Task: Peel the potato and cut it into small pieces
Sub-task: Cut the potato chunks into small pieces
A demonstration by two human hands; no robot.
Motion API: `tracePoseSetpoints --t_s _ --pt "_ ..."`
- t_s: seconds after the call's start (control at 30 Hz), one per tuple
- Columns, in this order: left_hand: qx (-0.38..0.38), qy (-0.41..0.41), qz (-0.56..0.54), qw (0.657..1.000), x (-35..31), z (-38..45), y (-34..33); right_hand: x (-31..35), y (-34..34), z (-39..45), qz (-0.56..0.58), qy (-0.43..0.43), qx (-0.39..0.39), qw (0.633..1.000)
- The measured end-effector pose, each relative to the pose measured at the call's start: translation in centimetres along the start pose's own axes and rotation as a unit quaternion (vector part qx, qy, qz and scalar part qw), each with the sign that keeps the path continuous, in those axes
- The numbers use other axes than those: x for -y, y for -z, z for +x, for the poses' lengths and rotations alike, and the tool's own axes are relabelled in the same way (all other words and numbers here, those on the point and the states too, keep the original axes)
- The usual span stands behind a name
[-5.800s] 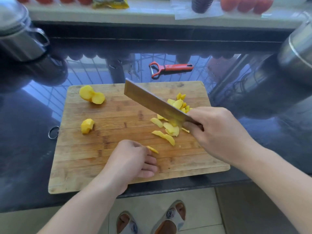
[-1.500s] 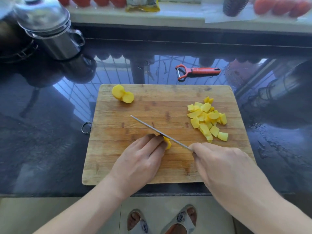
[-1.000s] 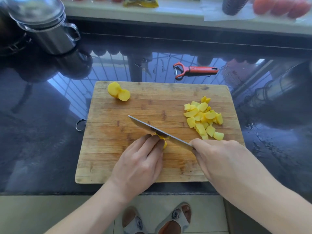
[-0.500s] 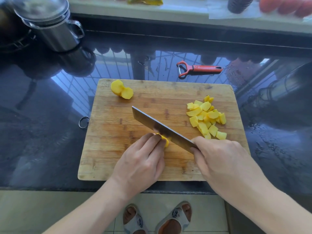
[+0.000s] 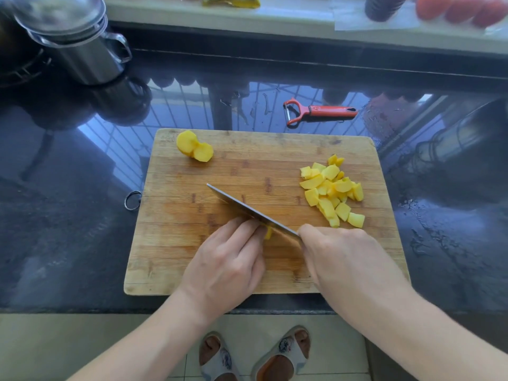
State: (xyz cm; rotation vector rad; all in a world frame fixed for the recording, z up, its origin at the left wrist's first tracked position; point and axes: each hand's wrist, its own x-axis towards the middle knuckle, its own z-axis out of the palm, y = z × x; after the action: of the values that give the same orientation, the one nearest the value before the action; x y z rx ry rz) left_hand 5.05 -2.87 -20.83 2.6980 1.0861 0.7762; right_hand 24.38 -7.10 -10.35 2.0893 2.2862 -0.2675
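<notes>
My left hand (image 5: 228,265) lies palm down, knuckles up, its fingers (image 5: 242,229) bent forward with the tips tucked against a small yellow potato piece (image 5: 268,232), pinning it in place. My right hand (image 5: 346,259) is wrapped around the knife handle, which my palm hides, forefinger and thumb up near the base of the blade (image 5: 247,210). Both forearms come in bare from the lower edge, the left from lower left, the right from lower right, wrists roughly level, hands close together
</notes>
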Motion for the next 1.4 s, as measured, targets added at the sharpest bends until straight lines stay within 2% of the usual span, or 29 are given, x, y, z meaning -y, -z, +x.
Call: tracePoseSetpoints --t_s 0.13,0.3,0.73,1.03,1.23,1.4 --pt "0.001 -0.004 -0.006 1.000 -0.2 0.0 0.4 0.8 -0.8 2.4 0.027 0.016 -0.022 0.999" --pt "-0.004 -0.015 0.012 1.000 -0.2 -0.1 0.4 -0.8 0.2 1.4 0.095 -0.021 -0.046 0.994" --pt "-0.003 -0.012 0.017 1.000 -0.2 0.0 0.3 -0.8 0.8 -0.9 0.020 0.010 -0.031 0.999" --pt "0.000 -0.007 0.000 1.000 -0.1 0.0 0.2 0.0 0.3 -0.8 -0.025 -0.013 0.013 1.000" --pt "0.002 -0.008 0.001 1.000 -0.2 0.0 0.5 0.8 -0.4 2.4 0.023 0.018 -0.021 0.999" --pt "-0.008 -0.018 0.019 1.000 -0.2 0.2 0.5 -0.1 0.4 0.6 0.048 -0.003 -0.047 0.998"
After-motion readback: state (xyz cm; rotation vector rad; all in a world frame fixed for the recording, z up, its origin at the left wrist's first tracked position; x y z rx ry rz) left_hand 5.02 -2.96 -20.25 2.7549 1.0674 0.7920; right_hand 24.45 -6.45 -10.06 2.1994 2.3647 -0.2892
